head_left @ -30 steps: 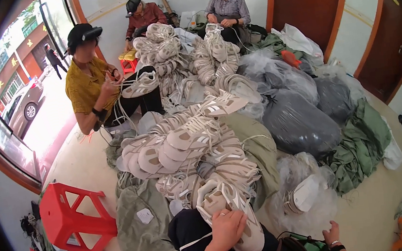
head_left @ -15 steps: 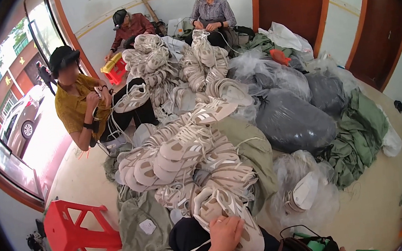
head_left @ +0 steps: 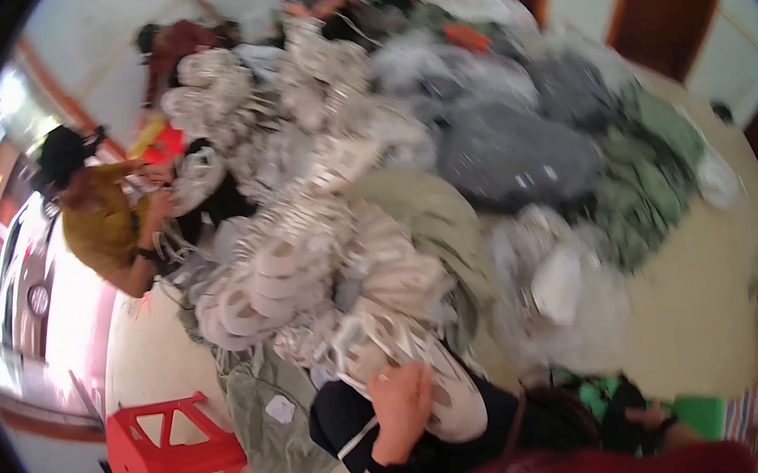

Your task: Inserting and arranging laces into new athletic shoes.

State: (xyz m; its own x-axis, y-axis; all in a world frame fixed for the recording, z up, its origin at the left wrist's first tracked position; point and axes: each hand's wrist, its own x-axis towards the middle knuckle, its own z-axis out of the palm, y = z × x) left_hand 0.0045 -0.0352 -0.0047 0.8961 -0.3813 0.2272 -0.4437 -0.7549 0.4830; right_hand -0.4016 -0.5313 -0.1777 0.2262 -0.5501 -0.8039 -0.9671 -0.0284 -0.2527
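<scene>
Beige floor (head_left: pixel 688 323) runs from a red stool (head_left: pixel 155 449) at eight o'clock toward a brown door (head_left: pixel 671 7) at two, left grip (head_left: pixel 403 407) holding a pale shoe (head_left: pixel 460 409) at six, right grip (head_left: pixel 647 416) too blurred to tell.

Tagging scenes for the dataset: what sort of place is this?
Probably a small shoe workroom: heaped pale shoes, large dark plastic bags, and a co-worker in yellow beside the shoes.
</scene>
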